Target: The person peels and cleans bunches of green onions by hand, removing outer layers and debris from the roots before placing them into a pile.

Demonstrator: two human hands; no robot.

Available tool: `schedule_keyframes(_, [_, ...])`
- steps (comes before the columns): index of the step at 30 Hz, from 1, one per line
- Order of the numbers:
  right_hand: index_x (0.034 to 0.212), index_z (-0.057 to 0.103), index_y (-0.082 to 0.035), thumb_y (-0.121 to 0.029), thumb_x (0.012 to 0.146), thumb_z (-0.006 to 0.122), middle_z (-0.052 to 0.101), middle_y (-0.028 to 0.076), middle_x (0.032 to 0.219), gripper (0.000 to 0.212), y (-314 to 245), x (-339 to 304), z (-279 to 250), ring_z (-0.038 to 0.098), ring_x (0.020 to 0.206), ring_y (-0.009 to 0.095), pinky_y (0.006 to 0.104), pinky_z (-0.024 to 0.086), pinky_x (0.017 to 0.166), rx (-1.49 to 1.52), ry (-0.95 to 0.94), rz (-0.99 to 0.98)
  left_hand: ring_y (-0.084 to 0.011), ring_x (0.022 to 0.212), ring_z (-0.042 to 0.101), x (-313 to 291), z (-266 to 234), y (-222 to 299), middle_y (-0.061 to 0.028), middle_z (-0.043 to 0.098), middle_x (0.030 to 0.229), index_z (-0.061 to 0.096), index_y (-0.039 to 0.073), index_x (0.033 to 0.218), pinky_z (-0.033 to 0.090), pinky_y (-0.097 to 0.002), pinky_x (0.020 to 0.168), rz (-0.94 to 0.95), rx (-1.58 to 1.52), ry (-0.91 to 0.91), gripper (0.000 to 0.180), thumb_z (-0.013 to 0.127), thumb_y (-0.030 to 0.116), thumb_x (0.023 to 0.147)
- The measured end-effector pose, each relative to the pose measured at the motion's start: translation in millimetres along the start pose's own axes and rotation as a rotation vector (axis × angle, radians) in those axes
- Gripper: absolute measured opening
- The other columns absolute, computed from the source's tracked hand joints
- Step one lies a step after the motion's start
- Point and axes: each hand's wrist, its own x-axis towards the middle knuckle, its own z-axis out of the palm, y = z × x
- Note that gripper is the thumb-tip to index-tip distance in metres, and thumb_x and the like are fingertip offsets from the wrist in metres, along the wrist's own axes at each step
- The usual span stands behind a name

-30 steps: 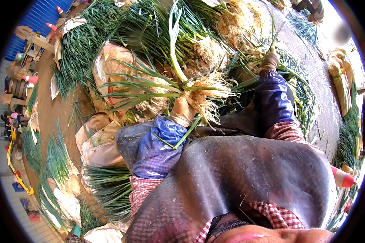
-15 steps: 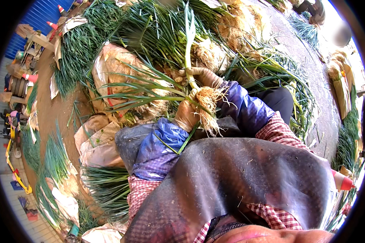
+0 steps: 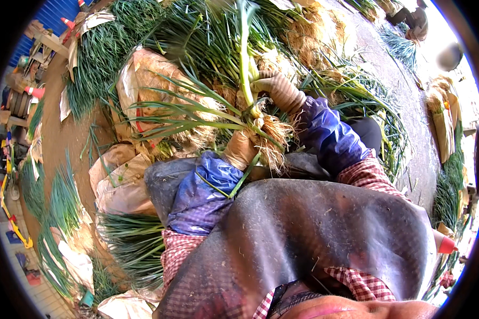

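My left hand (image 3: 240, 150), in a tan work glove, is closed round the lower ends of several green onions (image 3: 275, 141). Their pale, stringy roots hang to the right of the hand, and leaves fan out to the left. One thick stalk (image 3: 245, 58) stands upright from the same bunch. Against this stalk my right hand (image 3: 277, 87), gloved too, pinches just above the root end; its fingertips are partly hidden. A loose green leaf (image 3: 245, 175) lies across my left wrist and blue sleeve cover.
Beyond my hands lies a heap of green onions (image 3: 202, 37) with root bundles (image 3: 319, 34). A root bundle in a pale sack (image 3: 151, 77) sits to the left. More bundles (image 3: 130, 239) lie at lower left. Traffic cones (image 3: 446, 245) stand at the edges. Another person (image 3: 416, 24) is at far right.
My right hand has shifted slightly up and right along the thick stalk, its fingers now higher on it. My left hand still holds the bunch. The whole view has shifted a little.
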Motion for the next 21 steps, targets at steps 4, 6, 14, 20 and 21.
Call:
schedule_keyframes(4, [0.087,0.07,-0.002,-0.008,0.079,0.06,0.067,0.004,0.071,0.014,12.9,-14.4,-10.1,0.056,0.06,0.01,0.026,0.047,0.056,-0.378,-0.107,0.177,-0.0165,0.078,0.061,15.6,-8.8,2.4,-0.0038,0.063,0.086,0.062,0.005,0.096,0.05,-0.0305,0.075,-0.14,-0.369,0.108,0.014,0.064,0.013,0.085])
schedule_keyframes(6, [0.09,0.071,-0.004,-0.004,0.078,0.061,0.066,-0.001,0.072,0.016,44.4,-23.6,-18.8,0.056,0.065,0.006,0.0249,0.048,0.062,-0.547,-0.151,0.235,-0.0129,0.077,0.059,21.2,-17.4,-5.4,-0.0019,0.063,0.084,0.066,0.005,0.09,0.048,-0.0273,0.074,-0.123,-0.018,0.227,0.011,0.066,0.01,0.081])
schedule_keyframes(14, [0.075,0.07,-0.012,-0.023,0.076,0.061,0.064,0.009,0.067,0.014,61.2,-55.8,-27.1,0.062,0.064,0.029,0.0374,0.051,0.062,-1.532,-0.572,0.224,-0.0135,0.067,0.06,16.2,-6.3,9.6,-0.005,0.063,0.08,0.063,0.0,0.088,0.05,-0.0256,0.062,-0.214,-0.075,0.189,0.013,0.068,0.003,0.077])
schedule_keyframes(20, [0.144,0.03,-0.008,-0.024,0.083,0.071,0.062,0.001,0.101,0.075,51.6,-59.9,-61.6,0.055,0.094,0.012,0.0294,0.047,0.084,-0.402,-0.149,0.376,-0.0153,0.069,0.056,22.2,-4.6,2.1,-0.0067,0.06,0.077,0.061,-0.001,0.087,0.045,-0.0296,0.064,-0.068,0.701,0.213,0.028,0.075,0.02,0.075])
schedule_keyframes(21, [0.143,0.03,-0.007,-0.025,0.084,0.07,0.061,0.001,0.102,0.074,45.0,-62.3,-57.5,0.054,0.093,0.011,0.0278,0.046,0.084,-0.272,-0.114,0.38,-0.0172,0.07,0.055,21.8,3.1,3.0,-0.0078,0.06,0.077,0.06,-0.001,0.087,0.045,-0.0314,0.064,-0.025,0.901,0.193,0.031,0.075,0.022,0.074])
